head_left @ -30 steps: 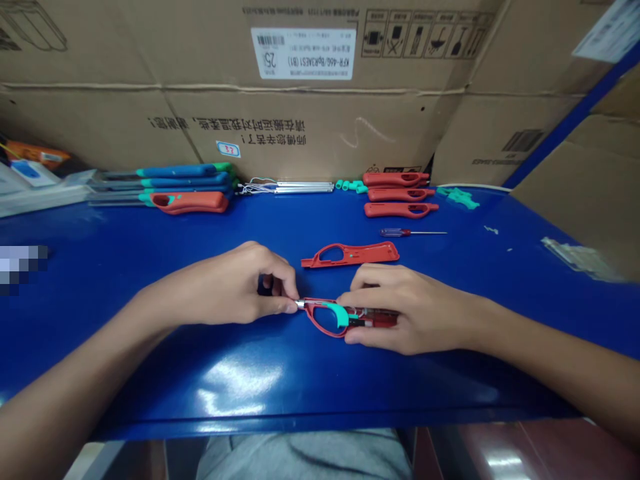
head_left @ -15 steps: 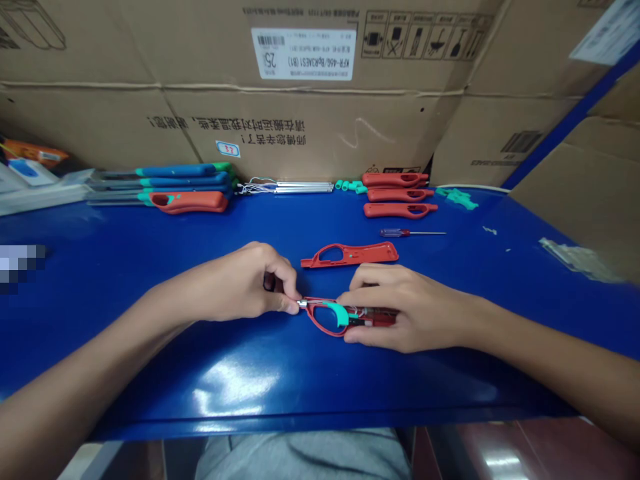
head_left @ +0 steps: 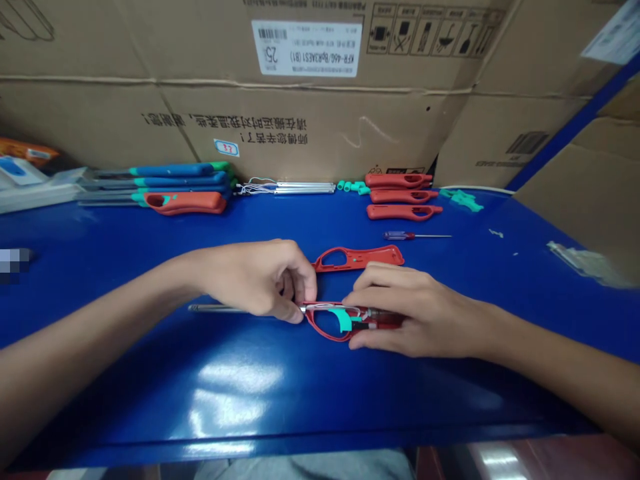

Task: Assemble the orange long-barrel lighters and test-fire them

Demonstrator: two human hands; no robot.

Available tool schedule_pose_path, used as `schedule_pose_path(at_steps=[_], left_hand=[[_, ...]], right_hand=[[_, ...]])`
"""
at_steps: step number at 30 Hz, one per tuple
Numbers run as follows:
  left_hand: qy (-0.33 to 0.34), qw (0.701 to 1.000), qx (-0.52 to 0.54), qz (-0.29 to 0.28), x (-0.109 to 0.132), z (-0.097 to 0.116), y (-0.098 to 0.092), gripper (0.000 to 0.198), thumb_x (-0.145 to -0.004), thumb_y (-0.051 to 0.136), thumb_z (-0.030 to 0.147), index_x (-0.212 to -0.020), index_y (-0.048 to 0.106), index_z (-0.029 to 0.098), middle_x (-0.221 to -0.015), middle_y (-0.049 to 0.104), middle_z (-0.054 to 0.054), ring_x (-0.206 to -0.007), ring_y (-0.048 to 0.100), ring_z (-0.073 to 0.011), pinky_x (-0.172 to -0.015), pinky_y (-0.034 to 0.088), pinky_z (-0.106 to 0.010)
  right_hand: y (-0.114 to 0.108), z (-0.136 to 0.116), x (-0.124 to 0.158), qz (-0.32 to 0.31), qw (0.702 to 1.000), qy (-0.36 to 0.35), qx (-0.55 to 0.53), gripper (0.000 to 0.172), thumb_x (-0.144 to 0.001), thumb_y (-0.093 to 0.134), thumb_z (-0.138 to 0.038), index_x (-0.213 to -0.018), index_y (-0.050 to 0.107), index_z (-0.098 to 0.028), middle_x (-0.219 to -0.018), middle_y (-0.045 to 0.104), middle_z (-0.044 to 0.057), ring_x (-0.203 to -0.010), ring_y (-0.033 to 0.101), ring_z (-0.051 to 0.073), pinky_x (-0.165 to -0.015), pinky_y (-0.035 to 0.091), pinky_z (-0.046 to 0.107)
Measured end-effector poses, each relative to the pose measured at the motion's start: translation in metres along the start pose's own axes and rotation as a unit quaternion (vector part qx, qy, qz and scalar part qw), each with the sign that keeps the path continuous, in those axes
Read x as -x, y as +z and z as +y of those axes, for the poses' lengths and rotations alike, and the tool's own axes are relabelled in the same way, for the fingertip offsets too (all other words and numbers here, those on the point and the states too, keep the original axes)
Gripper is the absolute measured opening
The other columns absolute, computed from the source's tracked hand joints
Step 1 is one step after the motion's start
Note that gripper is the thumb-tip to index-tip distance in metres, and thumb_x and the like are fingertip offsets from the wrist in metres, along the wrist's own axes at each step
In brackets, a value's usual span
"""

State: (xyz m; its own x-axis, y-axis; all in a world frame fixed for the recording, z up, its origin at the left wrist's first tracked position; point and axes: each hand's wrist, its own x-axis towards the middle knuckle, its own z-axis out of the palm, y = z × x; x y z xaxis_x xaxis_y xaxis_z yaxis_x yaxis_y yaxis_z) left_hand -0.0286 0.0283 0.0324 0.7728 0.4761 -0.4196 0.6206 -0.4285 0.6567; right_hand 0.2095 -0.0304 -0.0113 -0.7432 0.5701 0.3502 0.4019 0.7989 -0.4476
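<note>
My left hand (head_left: 270,277) pinches a thin metal tube (head_left: 217,309) where it meets the narrow end of a red handle shell (head_left: 325,332). The tube points left, low over the blue table. My right hand (head_left: 415,310) is closed around the wide end of that shell, covering part of it. Inside the shell lie a teal trigger (head_left: 343,319), pale wires and a dark part. Just behind, the other red half shell (head_left: 370,258) lies with its inner side up, its left tip by my left fingers.
Red shells (head_left: 404,212), teal pieces (head_left: 463,199) and metal tubes with wires (head_left: 305,189) line the back. A screwdriver (head_left: 399,235) lies in front of the shells. Blue-handled lighters (head_left: 180,180) are stacked at back left. Cardboard (head_left: 225,107) stands behind the blue table (head_left: 300,400).
My left hand has moved slightly right and its wrist has lifted, so the tube now shows to the left of it. My right hand keeps its hold on the shell.
</note>
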Motion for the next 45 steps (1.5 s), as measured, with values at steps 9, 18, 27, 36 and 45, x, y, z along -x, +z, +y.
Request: schedule_pose_path(at_steps=[9, 18, 27, 36, 45], left_hand=[[-0.002, 0.992, 0.101, 0.081, 0.003, -0.002, 0.016, 0.002, -0.069, 0.073, 0.018, -0.070, 0.072, 0.017, -0.065, 0.071, 0.001, -0.061, 0.064, -0.0123, -0.056, 0.046, -0.021], [-0.002, 0.988, 0.118, 0.095, 0.007, 0.002, 0.023, 0.012, -0.068, 0.075, 0.024, -0.070, 0.071, 0.013, -0.065, 0.071, -0.001, -0.058, 0.060, -0.0105, -0.052, 0.044, -0.019], [-0.014, 0.988, 0.111, 0.108, 0.011, 0.009, 0.023, 0.009, -0.070, 0.073, 0.022, -0.072, 0.072, 0.014, -0.068, 0.072, -0.002, -0.062, 0.062, -0.0134, -0.054, 0.044, -0.021], [-0.003, 0.989, 0.101, 0.106, 0.010, 0.008, 0.022, 0.007, -0.071, 0.073, 0.020, -0.073, 0.072, 0.014, -0.064, 0.071, 0.000, -0.059, 0.061, -0.0115, -0.051, 0.044, -0.019], [0.014, 0.991, 0.086, 0.101, 0.010, 0.001, 0.021, 0.005, -0.072, 0.072, 0.018, -0.074, 0.072, 0.013, -0.065, 0.071, 0.000, -0.059, 0.061, -0.0102, -0.051, 0.042, -0.016]], right_hand=[[-0.004, -0.008, -0.001, 0.006, 1.000, 0.022, 0.015, 0.016, -0.087, 0.054, -0.009, -0.089, 0.071, -0.012, -0.086, 0.064, 0.007, -0.075, 0.056, 0.013, -0.068, 0.046, 0.025], [0.000, -0.022, -0.003, -0.013, 0.998, 0.055, 0.027, 0.019, -0.092, 0.051, -0.015, -0.096, 0.070, -0.013, -0.090, 0.062, 0.006, -0.082, 0.056, 0.014, -0.075, 0.044, 0.026], [0.002, -0.034, -0.007, -0.012, 0.994, 0.113, 0.002, 0.015, -0.095, 0.048, -0.015, -0.088, 0.062, -0.015, -0.092, 0.059, 0.003, -0.084, 0.054, 0.012, -0.075, 0.043, 0.024], [-0.008, -0.034, -0.009, -0.064, 0.988, 0.132, 0.041, 0.009, -0.093, 0.048, -0.015, -0.086, 0.054, -0.017, -0.088, 0.056, 0.001, -0.080, 0.050, 0.013, -0.073, 0.041, 0.026], [-0.012, -0.030, -0.006, -0.101, 0.983, 0.148, 0.043, 0.011, -0.094, 0.046, -0.015, -0.085, 0.053, -0.017, -0.086, 0.055, 0.001, -0.079, 0.049, 0.013, -0.072, 0.041, 0.027]])
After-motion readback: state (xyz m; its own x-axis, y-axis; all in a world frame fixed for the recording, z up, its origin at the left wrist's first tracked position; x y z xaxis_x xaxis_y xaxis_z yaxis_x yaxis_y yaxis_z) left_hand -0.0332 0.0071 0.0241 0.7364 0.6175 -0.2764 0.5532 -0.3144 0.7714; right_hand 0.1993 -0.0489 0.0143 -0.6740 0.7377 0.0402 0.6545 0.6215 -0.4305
